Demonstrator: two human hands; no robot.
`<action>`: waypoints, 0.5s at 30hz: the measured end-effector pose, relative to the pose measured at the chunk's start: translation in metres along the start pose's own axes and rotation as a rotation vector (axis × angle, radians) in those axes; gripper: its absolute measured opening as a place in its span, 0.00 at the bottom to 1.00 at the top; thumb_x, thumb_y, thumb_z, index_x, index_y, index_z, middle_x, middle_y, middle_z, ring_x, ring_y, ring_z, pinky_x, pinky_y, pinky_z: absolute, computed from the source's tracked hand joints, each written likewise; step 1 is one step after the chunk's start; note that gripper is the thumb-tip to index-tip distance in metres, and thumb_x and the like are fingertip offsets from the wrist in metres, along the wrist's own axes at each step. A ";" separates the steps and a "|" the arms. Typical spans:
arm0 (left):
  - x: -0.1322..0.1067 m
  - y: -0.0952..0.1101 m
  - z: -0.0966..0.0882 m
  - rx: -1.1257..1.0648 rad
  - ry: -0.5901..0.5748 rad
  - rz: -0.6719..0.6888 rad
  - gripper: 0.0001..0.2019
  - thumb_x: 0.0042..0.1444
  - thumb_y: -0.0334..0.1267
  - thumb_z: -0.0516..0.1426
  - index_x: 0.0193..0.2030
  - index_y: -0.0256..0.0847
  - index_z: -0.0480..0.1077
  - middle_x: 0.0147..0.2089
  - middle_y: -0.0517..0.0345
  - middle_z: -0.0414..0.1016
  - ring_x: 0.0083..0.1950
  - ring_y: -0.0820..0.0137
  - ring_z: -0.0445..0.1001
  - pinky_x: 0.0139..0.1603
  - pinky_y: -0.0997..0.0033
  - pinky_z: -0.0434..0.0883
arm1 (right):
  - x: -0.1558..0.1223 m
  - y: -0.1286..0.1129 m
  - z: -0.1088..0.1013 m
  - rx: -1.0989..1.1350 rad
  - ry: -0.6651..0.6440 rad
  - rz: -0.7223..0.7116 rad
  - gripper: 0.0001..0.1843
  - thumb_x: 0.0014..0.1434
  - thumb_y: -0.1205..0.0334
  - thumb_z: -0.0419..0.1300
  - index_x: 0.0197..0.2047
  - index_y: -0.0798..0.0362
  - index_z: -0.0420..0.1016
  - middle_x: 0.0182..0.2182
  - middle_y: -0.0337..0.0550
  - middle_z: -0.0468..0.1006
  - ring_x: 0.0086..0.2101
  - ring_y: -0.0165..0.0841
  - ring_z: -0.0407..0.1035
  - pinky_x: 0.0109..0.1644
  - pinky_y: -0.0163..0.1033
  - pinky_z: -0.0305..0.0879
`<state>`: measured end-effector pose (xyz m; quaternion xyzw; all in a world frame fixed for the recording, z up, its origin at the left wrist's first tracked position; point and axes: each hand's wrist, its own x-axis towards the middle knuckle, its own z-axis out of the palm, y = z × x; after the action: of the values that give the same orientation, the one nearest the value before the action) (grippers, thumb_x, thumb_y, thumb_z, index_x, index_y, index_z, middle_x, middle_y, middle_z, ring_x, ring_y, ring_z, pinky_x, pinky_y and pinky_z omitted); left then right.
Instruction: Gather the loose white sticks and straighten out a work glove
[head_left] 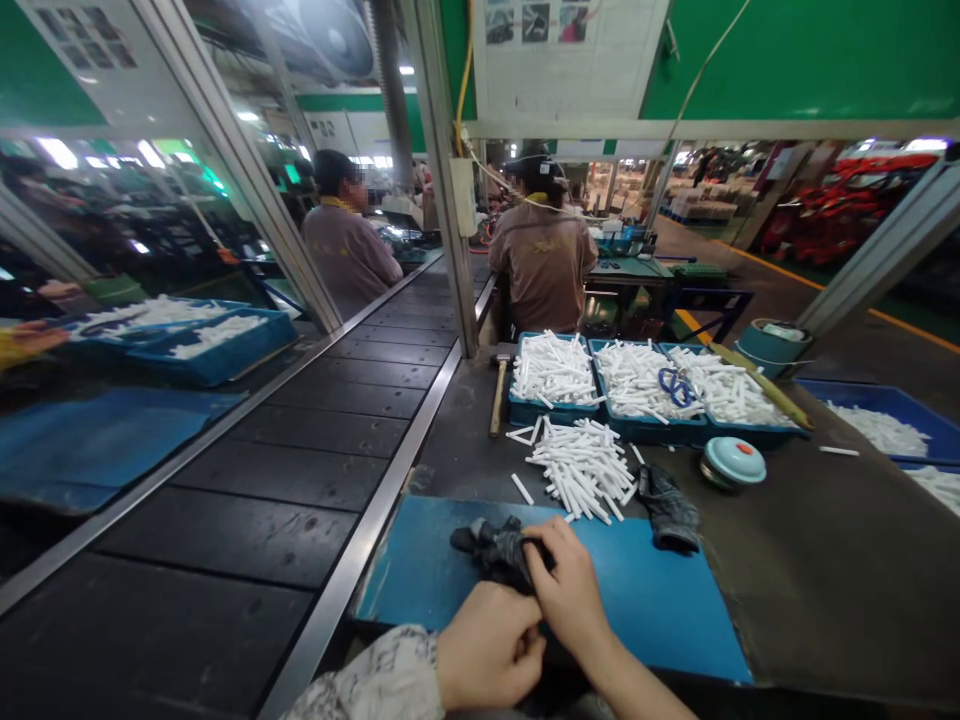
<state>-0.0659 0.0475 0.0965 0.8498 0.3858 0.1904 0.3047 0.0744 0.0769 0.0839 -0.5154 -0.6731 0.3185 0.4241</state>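
Nearest the viewer, the left hand (489, 648) is curled into a loose fist at the near edge of the blue mat (660, 610); whether it grips anything cannot be told. The right hand (568, 585), touching it, has its fingers closed on a dark work glove (499, 550) that lies crumpled on the mat just ahead of both hands. The step in hand appears to be readying this glove for wear; the next move would call for opening its cuff and sliding one hand inside. A second dark glove (670, 510) lies just beyond and to the right of the hands, at the far edge of the mat. Ahead of the hands, a loose heap of white tubes (581, 465) rests on the surface (825, 560). Farther on stand blue trays (645, 425) filled with tubes, a hammer (498, 390) to their left. Farthest, two people sit facing away.
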 end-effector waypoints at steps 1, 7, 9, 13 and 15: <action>-0.001 0.000 -0.003 -0.061 0.026 -0.013 0.08 0.44 0.27 0.54 0.31 0.38 0.73 0.22 0.60 0.72 0.23 0.73 0.68 0.26 0.75 0.59 | 0.001 0.002 -0.001 0.024 0.003 0.031 0.10 0.60 0.64 0.52 0.37 0.52 0.75 0.35 0.44 0.73 0.38 0.34 0.67 0.44 0.39 0.62; 0.000 -0.013 -0.019 -0.312 0.298 -0.382 0.09 0.53 0.39 0.58 0.29 0.39 0.62 0.22 0.64 0.63 0.23 0.76 0.62 0.25 0.78 0.59 | 0.000 0.006 0.008 0.296 -0.066 0.272 0.16 0.56 0.49 0.56 0.34 0.55 0.72 0.23 0.39 0.70 0.24 0.30 0.62 0.27 0.34 0.58; 0.002 -0.018 -0.022 -0.410 0.322 -0.386 0.13 0.51 0.43 0.60 0.30 0.39 0.60 0.25 0.64 0.62 0.25 0.75 0.61 0.25 0.78 0.58 | -0.004 0.000 0.012 0.280 -0.051 0.274 0.16 0.55 0.49 0.58 0.33 0.55 0.71 0.23 0.37 0.68 0.24 0.28 0.61 0.27 0.33 0.57; -0.001 -0.019 -0.030 -0.508 0.389 -0.234 0.13 0.54 0.44 0.60 0.31 0.39 0.62 0.32 0.60 0.64 0.33 0.73 0.65 0.31 0.77 0.63 | -0.010 -0.015 0.009 0.261 -0.023 0.189 0.13 0.54 0.52 0.60 0.30 0.55 0.69 0.24 0.37 0.68 0.26 0.28 0.62 0.29 0.32 0.59; -0.004 -0.017 -0.036 -0.444 0.409 -0.145 0.09 0.58 0.41 0.57 0.33 0.38 0.65 0.35 0.58 0.67 0.37 0.71 0.68 0.38 0.75 0.66 | -0.011 -0.020 0.004 0.308 -0.034 0.170 0.14 0.56 0.51 0.60 0.31 0.55 0.70 0.25 0.38 0.69 0.27 0.29 0.64 0.31 0.32 0.61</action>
<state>-0.0972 0.0665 0.1117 0.6768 0.4475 0.4148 0.4118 0.0639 0.0611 0.0969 -0.4940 -0.5773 0.4613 0.4581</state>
